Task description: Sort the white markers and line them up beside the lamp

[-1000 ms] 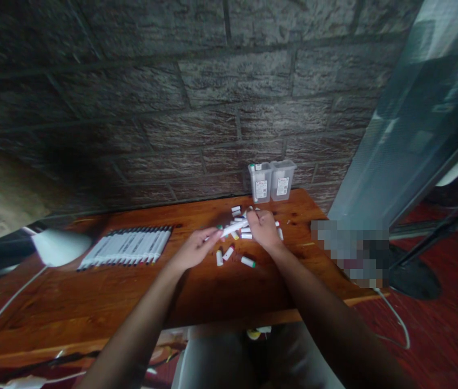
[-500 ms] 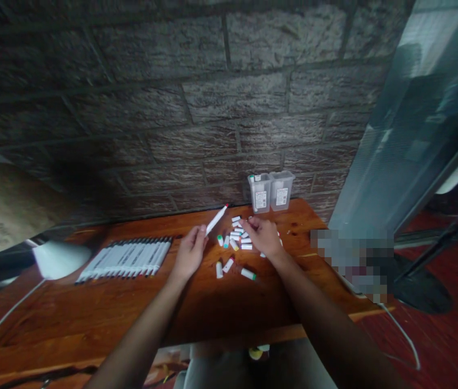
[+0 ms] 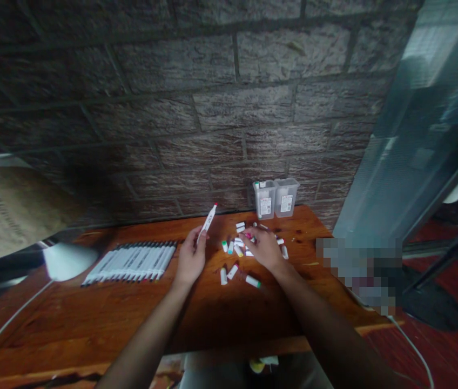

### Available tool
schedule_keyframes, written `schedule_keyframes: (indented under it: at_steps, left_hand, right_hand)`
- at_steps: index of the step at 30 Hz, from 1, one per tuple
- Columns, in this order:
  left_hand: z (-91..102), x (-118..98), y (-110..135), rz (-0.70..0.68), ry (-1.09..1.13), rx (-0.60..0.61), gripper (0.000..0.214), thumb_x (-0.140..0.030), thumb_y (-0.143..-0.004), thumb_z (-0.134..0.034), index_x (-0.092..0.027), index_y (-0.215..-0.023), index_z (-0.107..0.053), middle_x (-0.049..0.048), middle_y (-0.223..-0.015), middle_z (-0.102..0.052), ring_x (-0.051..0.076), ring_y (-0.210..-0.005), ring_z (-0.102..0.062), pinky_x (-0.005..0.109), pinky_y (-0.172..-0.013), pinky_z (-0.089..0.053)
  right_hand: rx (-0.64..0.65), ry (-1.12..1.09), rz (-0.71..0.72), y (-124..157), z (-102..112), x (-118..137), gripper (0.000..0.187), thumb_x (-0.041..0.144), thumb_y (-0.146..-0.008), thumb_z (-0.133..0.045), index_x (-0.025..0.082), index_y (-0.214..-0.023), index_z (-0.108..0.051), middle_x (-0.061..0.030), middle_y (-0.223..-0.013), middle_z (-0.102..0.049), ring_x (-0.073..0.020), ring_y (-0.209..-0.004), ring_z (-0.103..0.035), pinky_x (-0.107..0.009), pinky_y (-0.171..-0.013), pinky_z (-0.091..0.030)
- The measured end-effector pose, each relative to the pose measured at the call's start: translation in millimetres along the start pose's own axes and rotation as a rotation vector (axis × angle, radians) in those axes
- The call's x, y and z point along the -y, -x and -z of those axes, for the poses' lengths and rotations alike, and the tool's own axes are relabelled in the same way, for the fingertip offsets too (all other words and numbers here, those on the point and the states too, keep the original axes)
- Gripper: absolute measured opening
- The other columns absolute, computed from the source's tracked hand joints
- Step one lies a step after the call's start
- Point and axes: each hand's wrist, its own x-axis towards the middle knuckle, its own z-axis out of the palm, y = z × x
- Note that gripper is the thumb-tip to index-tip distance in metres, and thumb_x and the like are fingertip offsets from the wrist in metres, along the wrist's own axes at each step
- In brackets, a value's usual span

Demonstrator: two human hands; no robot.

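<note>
My left hand (image 3: 192,255) is closed around a white marker (image 3: 208,221), which tilts up and away with its red tip uncapped. To its right, my right hand (image 3: 264,246) reaches over a scatter of white marker caps with coloured ends. Between its thumb and fingertips shows a pink-ended cap (image 3: 249,236); the fingers hide part of it. Nearer me lie a green-ended cap (image 3: 253,281), a red-ended cap (image 3: 233,270) and a pale cap (image 3: 223,276). Some caps under the right hand are hidden.
A row of capped markers (image 3: 132,263) lies at the left of the wooden table (image 3: 140,319). Two clear plastic containers (image 3: 286,197) stand against the brick wall (image 3: 213,129), the left one with caps inside. A lamp with a white base (image 3: 67,262) stands far left.
The marker in my left hand has turned, so printing shows on its barrel. My right hand has drawn slightly nearer and now has a pink-ended cap at its fingertips. The view has shifted slightly.
</note>
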Motion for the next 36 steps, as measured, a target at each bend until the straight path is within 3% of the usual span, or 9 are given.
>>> schedule_keyframes:
  at_steps: [6, 11, 19, 24, 27, 32, 36]
  left_hand:
    - [0.8, 1.5, -1.5, -0.015, 0.030, 0.021, 0.034, -0.046, -0.090, -0.051, -0.020, -0.110, -0.059, 0.0029, -0.087, -0.066, 0.017, -0.080, -0.061, 0.029, -0.075, -0.048]
    - [-0.7, 0.1, -0.3, -0.015, 0.038, 0.035, 0.033, -0.045, -0.088, -0.054, -0.020, -0.108, -0.059, 0.0030, -0.090, -0.066, 0.016, -0.080, -0.061, 0.027, -0.075, -0.048]
    - [0.9, -0.6, 0.9, 0.034, 0.054, 0.085, 0.034, -0.046, -0.092, -0.048, -0.019, -0.111, -0.058, 0.0051, -0.095, -0.067, 0.016, -0.081, -0.062, 0.026, -0.074, -0.047]
    - [-2.0, -6.6, 3.0, -0.022, 0.093, 0.134, 0.029, -0.042, -0.090, -0.054, -0.018, -0.105, -0.061, 0.0047, -0.100, -0.067, 0.017, -0.094, -0.062, 0.028, -0.087, -0.046]
    - [-3.4, -10.5, 5.8, -0.076, 0.085, 0.150, 0.026, -0.040, -0.089, -0.057, -0.019, -0.103, -0.061, 0.0045, -0.101, -0.066, 0.018, -0.095, -0.062, 0.028, -0.088, -0.046]
    - [-2.5, -15.7, 9.4, -0.148, 0.003, 0.136, 0.024, -0.037, -0.090, -0.055, -0.019, -0.105, -0.060, 0.0059, -0.102, -0.066, 0.019, -0.095, -0.062, 0.030, -0.087, -0.047]
    - [-3.6, -20.4, 12.5, -0.174, -0.015, 0.215, 0.022, -0.035, -0.090, -0.055, -0.019, -0.104, -0.060, 0.0066, -0.101, -0.066, 0.020, -0.094, -0.062, 0.031, -0.087, -0.047]
  right_hand:
    - [0.136, 0.082, 0.006, 2.1, 1.5, 5.2, 0.020, 0.027, -0.085, -0.061, 0.023, -0.101, -0.072, -0.0055, -0.104, -0.070, -0.0194, -0.096, -0.065, -0.027, -0.088, -0.045]
    - [0.216, 0.069, 0.001, 5.0, 2.8, 11.2, 0.019, 0.022, -0.082, -0.062, 0.025, -0.096, -0.073, -0.0032, -0.103, -0.072, -0.0173, -0.091, -0.066, -0.025, -0.084, -0.047]
    - [0.177, -0.019, 0.010, 5.1, 0.5, 11.4, 0.016, 0.016, -0.079, -0.063, 0.024, -0.084, -0.075, -0.0040, -0.093, -0.074, -0.0191, -0.081, -0.066, -0.028, -0.079, -0.047]
    - [0.077, -0.287, -0.020, 3.2, -0.3, 16.8, 0.021, 0.033, -0.087, -0.059, 0.021, -0.082, -0.075, -0.0028, -0.080, -0.074, -0.0175, -0.074, -0.065, -0.027, -0.073, -0.046]
    - [0.039, -0.508, -0.120, 1.3, -2.3, 17.4, 0.031, 0.045, -0.084, -0.060, 0.019, -0.079, -0.075, -0.0015, -0.070, -0.070, -0.0162, -0.066, -0.061, -0.026, -0.064, -0.044]
    - [0.106, -0.782, -0.335, 0.0, -3.8, 17.7, 0.039, 0.053, -0.075, -0.068, 0.017, -0.086, -0.076, -0.0002, -0.070, -0.068, -0.0123, -0.061, -0.055, -0.023, -0.058, -0.040]
    - [0.169, -0.862, -0.357, 1.3, -1.2, 23.5, 0.040, 0.052, -0.074, -0.068, 0.017, -0.092, -0.076, 0.0018, -0.065, -0.063, -0.0090, -0.053, -0.047, -0.021, -0.051, -0.033]
